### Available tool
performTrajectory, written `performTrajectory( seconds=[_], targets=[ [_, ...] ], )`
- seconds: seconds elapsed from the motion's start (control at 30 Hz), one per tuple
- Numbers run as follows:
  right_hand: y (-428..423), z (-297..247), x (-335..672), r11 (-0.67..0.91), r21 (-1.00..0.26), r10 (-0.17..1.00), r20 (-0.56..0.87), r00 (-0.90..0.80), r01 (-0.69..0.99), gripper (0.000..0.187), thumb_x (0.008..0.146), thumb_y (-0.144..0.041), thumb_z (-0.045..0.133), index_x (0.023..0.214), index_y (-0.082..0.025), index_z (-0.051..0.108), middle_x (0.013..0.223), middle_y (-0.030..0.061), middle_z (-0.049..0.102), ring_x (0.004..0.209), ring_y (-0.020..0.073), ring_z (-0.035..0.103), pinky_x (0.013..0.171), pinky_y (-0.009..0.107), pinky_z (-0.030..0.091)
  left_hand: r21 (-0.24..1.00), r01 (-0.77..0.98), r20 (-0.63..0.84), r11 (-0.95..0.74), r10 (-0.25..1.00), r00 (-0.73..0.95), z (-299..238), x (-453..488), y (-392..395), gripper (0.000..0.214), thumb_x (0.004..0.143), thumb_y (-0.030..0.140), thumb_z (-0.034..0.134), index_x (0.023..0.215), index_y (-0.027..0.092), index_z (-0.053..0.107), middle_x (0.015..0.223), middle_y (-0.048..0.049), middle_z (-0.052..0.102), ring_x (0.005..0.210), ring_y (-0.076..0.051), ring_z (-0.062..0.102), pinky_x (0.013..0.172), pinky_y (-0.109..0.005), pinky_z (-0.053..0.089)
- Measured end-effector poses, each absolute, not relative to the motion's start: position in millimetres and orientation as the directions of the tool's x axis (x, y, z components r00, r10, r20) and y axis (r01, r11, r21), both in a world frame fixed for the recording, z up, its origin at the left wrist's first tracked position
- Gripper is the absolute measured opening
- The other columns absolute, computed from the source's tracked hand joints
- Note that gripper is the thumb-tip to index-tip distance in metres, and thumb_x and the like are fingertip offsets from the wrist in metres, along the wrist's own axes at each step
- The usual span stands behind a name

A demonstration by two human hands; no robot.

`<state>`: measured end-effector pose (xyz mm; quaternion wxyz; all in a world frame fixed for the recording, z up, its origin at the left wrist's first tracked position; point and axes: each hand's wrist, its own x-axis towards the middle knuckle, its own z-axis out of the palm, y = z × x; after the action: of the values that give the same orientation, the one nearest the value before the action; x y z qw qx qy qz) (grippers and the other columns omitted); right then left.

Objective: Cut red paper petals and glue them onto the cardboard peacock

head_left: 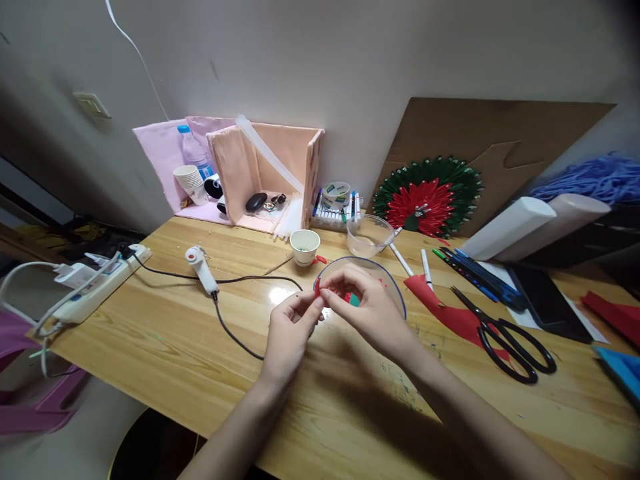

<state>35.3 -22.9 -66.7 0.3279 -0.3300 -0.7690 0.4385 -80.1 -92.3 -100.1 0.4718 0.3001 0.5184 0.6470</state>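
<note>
Fingers [346, 275] of left hand [289, 328] and right hand [373, 310] are held narrow; a small red piece [317, 287] is pinched.

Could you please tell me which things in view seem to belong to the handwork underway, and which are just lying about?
Likely part of the work:
small red piece, between left hand and right hand
blue-rimmed bowl
cut red sheet
black-handled scissors

Probably just lying about:
stacked paper cups
blue-capped bottle
tape roll
flat black device
</note>
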Motion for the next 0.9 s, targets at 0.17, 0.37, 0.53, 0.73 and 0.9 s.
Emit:
performTrajectory(
  seconds=[0.17, 0.37, 0.53, 0.73, 0.9],
  targets=[
    [-19, -66, 39, 0.345, -0.916, 0.783, 0.159, -0.602, 0.207, 0.002, 0.079, -0.019, 0.059, 0.080, -0.017, 0.060, 0.079, 0.0019, 0.061, 0.074, 0.0145, 0.055, 0.064, 0.028, 0.043, 0.968, -0.249, -0.092, -0.010, 0.914, -0.396, -98, -78, -93, 0.017, 0.071, 0.030, 0.070, 0.080, 0.016, 0.071, 0.060, 0.0017, 0.057, 0.060, -0.009, 0.053, 0.061, -0.019, 0.044],
    [-18, -67, 38, 0.340, -0.918, 0.767, 0.145, -0.625, 0.204, 0.003, 0.079, -0.020, 0.059, 0.078, -0.017, 0.059, 0.080, 0.0020, 0.061, 0.072, 0.0139, 0.054, 0.063, 0.027, 0.042, 0.971, -0.240, -0.096, -0.003, 0.911, -0.401, -98, -77, -93, 0.018, 0.071, 0.031, 0.070, 0.080, 0.015, 0.070, 0.065, -0.0004, 0.061, 0.064, -0.011, 0.057, 0.065, -0.022, 0.047],
    [-15, -68, 40, 0.430, -0.872, 0.738, 0.189, -0.647, 0.235, 0.005, 0.081, -0.021, 0.057, 0.078, -0.018, 0.059, 0.080, 0.0027, 0.061, 0.072, 0.0145, 0.055, 0.062, 0.027, 0.043, 0.977, -0.213, -0.091, 0.014, 0.930, -0.355, -100, -80, -94, 0.021, 0.073, 0.032, 0.068, 0.084, 0.014, 0.069, 0.072, -0.0028, 0.065, 0.068, -0.013, 0.059, 0.069, -0.024, 0.048],
    [-9, -66, 48, 0.837, -0.425, 0.541, 0.541, -0.644, 0.346, 0.006, 0.083, -0.015, 0.053, 0.081, -0.016, 0.059, 0.080, 0.0074, 0.059, 0.076, 0.0186, 0.055, 0.066, 0.032, 0.045, 0.997, 0.079, 0.014, 0.026, 0.884, -0.468, -97, -92, -102, 0.032, 0.074, 0.033, 0.068, 0.102, 0.018, 0.062, 0.097, -0.0072, 0.065, 0.081, -0.015, 0.059, 0.071, -0.026, 0.046],
    [-7, -62, 54, 0.938, 0.034, 0.274, 0.538, -0.797, 0.345, 0.018, 0.088, -0.014, 0.045, 0.079, -0.014, 0.061, 0.079, 0.0117, 0.060, 0.076, 0.0227, 0.052, 0.064, 0.036, 0.045, 0.743, 0.638, 0.517, -0.202, 0.779, -0.356, -75, -101, -105, 0.018, 0.076, 0.025, 0.066, 0.094, 0.021, 0.063, 0.094, -0.0047, 0.061, 0.087, -0.017, 0.056, 0.076, -0.029, 0.045]
  ],
)
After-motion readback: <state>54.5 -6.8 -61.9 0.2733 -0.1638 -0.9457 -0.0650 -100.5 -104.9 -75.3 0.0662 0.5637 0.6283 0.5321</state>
